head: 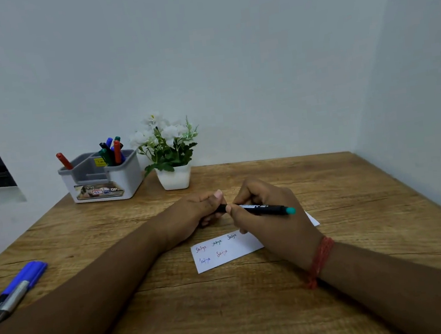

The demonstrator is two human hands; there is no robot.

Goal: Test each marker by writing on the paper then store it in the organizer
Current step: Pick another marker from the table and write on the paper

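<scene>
Both hands meet over the middle of the wooden tabletop point(229, 303), sharing 1 black marker point(262, 208) with a teal end that points right. The right hand point(271, 216) wraps the barrel with thumb and fingers closed around it; the left hand point(199, 210) is curled tight around the marker's left end, which is hidden inside the fist.

Just below the hands lies 1 slip of white paper point(232, 253), partly covered by the right hand, carrying 5 short handwritten words: 3 in an upper row and 2 below. A red thread band point(320, 259) circles the right wrist.

At the far left stands 1 grey-and-white organizer point(100, 183). Its right compartment holds a bunch of about 6 markers point(112, 151), overlapping too much for a sure count, and 1 red marker point(64, 161) leans alone at its left corner. Beside it on the right stands 1 white pot of white flowers point(170, 156).

At the left edge of the tabletop lie 2 loose markers point(16, 289), 1 of them with a blue cap, side by side.

The near strip and the whole right side of the tabletop are bare wood, and walls close in behind and to the right.
</scene>
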